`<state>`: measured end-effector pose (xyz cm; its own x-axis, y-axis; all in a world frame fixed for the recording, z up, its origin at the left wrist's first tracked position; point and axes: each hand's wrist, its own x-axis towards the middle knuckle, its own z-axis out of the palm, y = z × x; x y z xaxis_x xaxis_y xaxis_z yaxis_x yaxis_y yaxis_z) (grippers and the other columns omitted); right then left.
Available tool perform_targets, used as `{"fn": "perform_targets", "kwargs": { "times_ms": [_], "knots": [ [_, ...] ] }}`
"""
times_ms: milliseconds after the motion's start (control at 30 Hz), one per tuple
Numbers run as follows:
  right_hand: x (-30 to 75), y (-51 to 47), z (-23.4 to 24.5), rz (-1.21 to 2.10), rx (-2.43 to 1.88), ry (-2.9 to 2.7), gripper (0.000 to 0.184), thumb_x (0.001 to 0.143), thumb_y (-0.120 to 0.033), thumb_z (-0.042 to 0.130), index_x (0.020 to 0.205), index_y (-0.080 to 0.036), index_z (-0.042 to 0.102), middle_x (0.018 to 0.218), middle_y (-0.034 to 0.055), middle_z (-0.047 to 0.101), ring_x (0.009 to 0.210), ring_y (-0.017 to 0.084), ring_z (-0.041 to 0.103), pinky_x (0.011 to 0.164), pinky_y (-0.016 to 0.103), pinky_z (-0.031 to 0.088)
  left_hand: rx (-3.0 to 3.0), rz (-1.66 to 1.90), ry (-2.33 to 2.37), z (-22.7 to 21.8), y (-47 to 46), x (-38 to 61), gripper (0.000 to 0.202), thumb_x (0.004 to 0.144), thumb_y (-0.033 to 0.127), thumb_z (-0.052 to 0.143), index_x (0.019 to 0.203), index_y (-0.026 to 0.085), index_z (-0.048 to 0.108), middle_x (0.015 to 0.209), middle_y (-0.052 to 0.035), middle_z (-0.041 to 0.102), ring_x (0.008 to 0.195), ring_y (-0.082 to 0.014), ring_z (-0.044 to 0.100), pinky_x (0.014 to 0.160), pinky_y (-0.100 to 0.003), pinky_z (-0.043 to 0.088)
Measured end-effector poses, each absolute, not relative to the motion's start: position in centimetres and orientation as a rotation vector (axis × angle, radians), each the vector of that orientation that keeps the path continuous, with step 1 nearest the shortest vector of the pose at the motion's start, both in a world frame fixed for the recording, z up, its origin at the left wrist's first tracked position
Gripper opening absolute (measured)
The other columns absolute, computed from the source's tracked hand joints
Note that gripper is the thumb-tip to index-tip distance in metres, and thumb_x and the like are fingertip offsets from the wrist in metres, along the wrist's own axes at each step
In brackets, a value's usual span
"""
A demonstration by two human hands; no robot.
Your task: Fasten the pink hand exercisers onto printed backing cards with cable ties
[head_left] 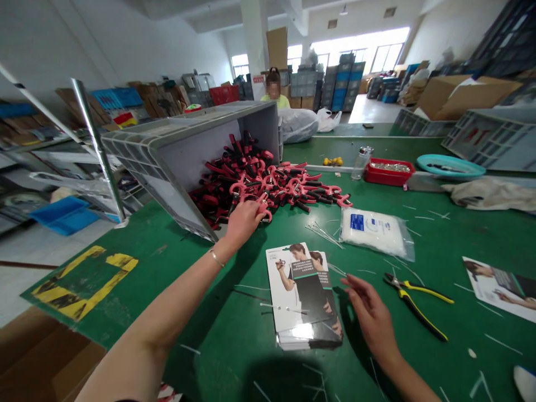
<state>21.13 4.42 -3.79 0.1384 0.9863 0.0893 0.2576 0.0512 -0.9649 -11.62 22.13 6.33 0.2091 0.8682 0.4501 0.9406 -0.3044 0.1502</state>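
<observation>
At the near edge of a green surface (pixel 419 357), with clock positions taken around a stack of printed cards (pixel 301 296) and 12 o'clock straight ahead: the left hand (pixel 242 224) lies at 10 o'clock on a heap of red-and-black hand grips (pixel 272 187). Its fingers (pixel 253 212) are drawn narrow over the heap's near edge, and whether they hold a grip cannot be told. The right hand (pixel 371 312) is at 3 o'clock, just beside the stack and touching nothing, its fingers (pixel 352 285) loosely parted. Most grips lie loose in the heap, and none shows fitted to a card. The heap runs out of a grey plastic crate (pixel 184 156) tipped on its side at 11 o'clock, with more grips inside. At 1 o'clock, a red tray (pixel 389 173) holds small metal parts. A clear bag (pixel 374 231) of white material lies nearer. At 2 o'clock, a teal dish (pixel 450 166) holds a dark item. Yellow-and-black pliers (pixel 416 304) rest at 3 o'clock, among scattered thin white ties (pixel 498 343).
</observation>
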Motion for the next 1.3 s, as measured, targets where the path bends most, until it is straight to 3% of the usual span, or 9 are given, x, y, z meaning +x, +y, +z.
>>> {"fn": "perform_targets", "kwargs": {
  "times_ms": [133, 267, 400, 500, 600, 800, 900, 1033, 1300],
  "knots": [
    [16.8, 6.9, 3.5, 0.554, -1.201, -1.809, 0.04, 0.094, -0.039, 0.052, 0.131, -0.025, 0.053, 0.136, 0.0103, 0.056, 0.125, 0.03, 0.052, 0.109, 0.053, 0.039, -2.315, -1.789, -2.06, 10.6, 15.4, -7.5, 0.038, 0.088, 0.053, 0.059, 0.098, 0.016, 0.065, 0.084, -0.0053, 0.068, 0.066, -0.0152, 0.061, 0.05, -0.023, 0.045],
    [12.2, 7.9, 8.0, 0.333, -1.095, -1.954, 0.06, 0.091, -0.039, 0.058, 0.144, -0.019, 0.041, 0.151, 0.0141, 0.038, 0.141, 0.037, 0.03, 0.116, 0.061, 0.022, -2.348, -2.428, -2.11, 12.8, 10.1, -3.8, 0.043, 0.085, 0.056, 0.06, 0.093, 0.014, 0.066, 0.089, -0.0075, 0.07, 0.073, -0.0169, 0.065, 0.044, -0.019, 0.042],
    [12.5, 8.4, 7.6, 0.888, -1.08, -1.734, 0.045, 0.097, -0.038, 0.042, 0.138, -0.021, 0.043, 0.127, 0.0136, 0.062, 0.11, 0.031, 0.062, 0.094, 0.055, 0.05, -2.56, -2.006, -1.924, 12.0, 8.0, -4.6, 0.036, 0.095, 0.046, 0.048, 0.108, 0.018, 0.067, 0.11, -0.0089, 0.069, 0.096, -0.0213, 0.066, 0.075, -0.032, 0.054],
    [13.6, 9.0, 6.4, 1.564, -0.946, -1.451, 0.043, 0.096, -0.046, 0.042, 0.131, -0.021, 0.046, 0.103, 0.0096, 0.071, 0.083, 0.025, 0.072, 0.069, 0.043, 0.06, -2.543, -1.422, -1.81, 9.3, 8.1, -6.3, 0.032, 0.095, 0.034, 0.052, 0.123, 0.02, 0.061, 0.129, -0.0106, 0.062, 0.121, -0.0259, 0.055, 0.103, -0.042, 0.043],
    [13.9, 9.7, 5.2, 1.854, -0.881, -1.293, 0.042, 0.092, -0.046, 0.05, 0.125, -0.02, 0.048, 0.087, 0.0072, 0.074, 0.07, 0.021, 0.072, 0.061, 0.035, 0.059, -2.714, -1.073, -1.851, 5.8, 8.6, -7.3, 0.032, 0.096, 0.031, 0.05, 0.124, 0.021, 0.061, 0.118, -0.0102, 0.067, 0.11, -0.0247, 0.06, 0.1, -0.04, 0.044],
    [14.1, 9.9, 2.8, 1.738, -1.303, -1.661, 0.054, 0.093, -0.05, 0.044, 0.139, -0.022, 0.041, 0.057, -0.0001, 0.068, 0.039, 0.018, 0.059, 0.032, 0.023, 0.041, -2.929, -1.019, -1.901, 1.3, 8.2, -7.8, 0.031, 0.096, 0.038, 0.05, 0.118, 0.024, 0.067, 0.111, -0.0082, 0.07, 0.101, -0.0231, 0.062, 0.093, -0.034, 0.044],
    [14.9, 8.8, 2.4, 1.348, -1.49, -1.995, 0.048, 0.093, -0.053, 0.046, 0.132, -0.025, 0.053, 0.06, 0.0023, 0.068, 0.046, 0.021, 0.063, 0.044, 0.03, 0.049, -2.968, -0.979, -1.867, 0.4, 7.4, -8.0, 0.03, 0.094, 0.038, 0.053, 0.115, 0.024, 0.069, 0.107, -0.0089, 0.071, 0.1, -0.0239, 0.06, 0.094, -0.037, 0.043],
    [15.6, 7.6, 2.4, 0.505, -1.465, -2.25, 0.029, 0.091, -0.043, 0.057, 0.111, -0.023, 0.065, 0.098, 0.0126, 0.069, 0.092, 0.029, 0.064, 0.08, 0.042, 0.051, -2.9, -1.013, -1.888, 0.2, 7.7, -7.8, 0.028, 0.096, 0.034, 0.05, 0.113, 0.023, 0.07, 0.105, -0.0086, 0.07, 0.102, -0.0238, 0.059, 0.096, -0.039, 0.042],
    [14.3, 8.0, 0.7, 0.594, -1.095, -2.41, 0.015, 0.093, -0.02, 0.056, 0.104, -0.021, 0.066, 0.107, 0.0089, 0.056, 0.1, 0.022, 0.054, 0.086, 0.037, 0.049, -2.867, -1.418, -2.053, 0.2, 10.9, -5.2, 0.016, 0.082, 0.024, 0.064, 0.094, 0.019, 0.074, 0.092, -0.005, 0.07, 0.087, -0.0191, 0.062, 0.08, -0.03, 0.047]
  ]
}}
